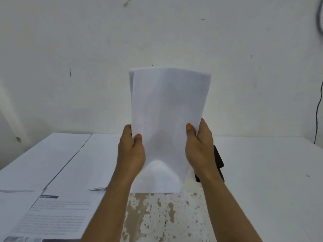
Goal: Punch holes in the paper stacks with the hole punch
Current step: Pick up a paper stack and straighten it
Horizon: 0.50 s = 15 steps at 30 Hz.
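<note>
Both hands — left hand (131,151), right hand (199,147) — grip an upright paper stack (167,109) at centre frame; the black hole punch (219,161) lies just behind the right hand — nearer it

One head-worn wide-angle view looks forward and slightly down from the person's own position, close over the near edge of the desk (262,172), with both forearms reaching in from the bottom and a white wall (70,41) filling the upper half
</note>
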Each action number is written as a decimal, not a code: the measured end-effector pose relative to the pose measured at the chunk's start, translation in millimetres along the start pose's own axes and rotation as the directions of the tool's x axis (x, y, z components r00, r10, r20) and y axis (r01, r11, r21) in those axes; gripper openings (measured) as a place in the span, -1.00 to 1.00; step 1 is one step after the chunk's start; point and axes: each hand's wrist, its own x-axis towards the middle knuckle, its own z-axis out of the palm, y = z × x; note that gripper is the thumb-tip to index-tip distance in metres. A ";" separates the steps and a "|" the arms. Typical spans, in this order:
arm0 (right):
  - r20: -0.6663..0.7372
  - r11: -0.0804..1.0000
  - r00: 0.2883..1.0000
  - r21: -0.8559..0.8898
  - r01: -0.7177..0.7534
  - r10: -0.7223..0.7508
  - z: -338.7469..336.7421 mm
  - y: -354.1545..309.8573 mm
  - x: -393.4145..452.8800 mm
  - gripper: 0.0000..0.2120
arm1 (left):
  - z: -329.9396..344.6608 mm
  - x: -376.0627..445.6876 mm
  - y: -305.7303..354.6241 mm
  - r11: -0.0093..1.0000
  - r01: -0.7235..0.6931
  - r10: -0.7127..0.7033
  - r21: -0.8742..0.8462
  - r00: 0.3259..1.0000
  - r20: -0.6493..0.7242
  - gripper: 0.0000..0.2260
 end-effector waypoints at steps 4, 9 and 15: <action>-0.050 0.995 0.993 0.011 0.103 -0.103 11.0 -0.1 -7.6 -0.68 | 15.2 -9.7 -0.4 0.995 -0.096 0.091 -0.040 0.990 -0.112 -0.77; -0.042 0.996 0.999 -0.092 0.020 -0.024 8.4 18.6 -9.5 -0.86 | 16.4 -9.9 -16.0 0.999 0.027 -0.022 0.040 0.992 -0.124 -0.66; -0.118 0.995 0.992 -0.086 -0.058 0.048 -6.1 24.9 0.6 -0.82 | -6.0 6.3 -12.5 0.990 0.113 -0.108 0.089 0.993 -0.056 -0.73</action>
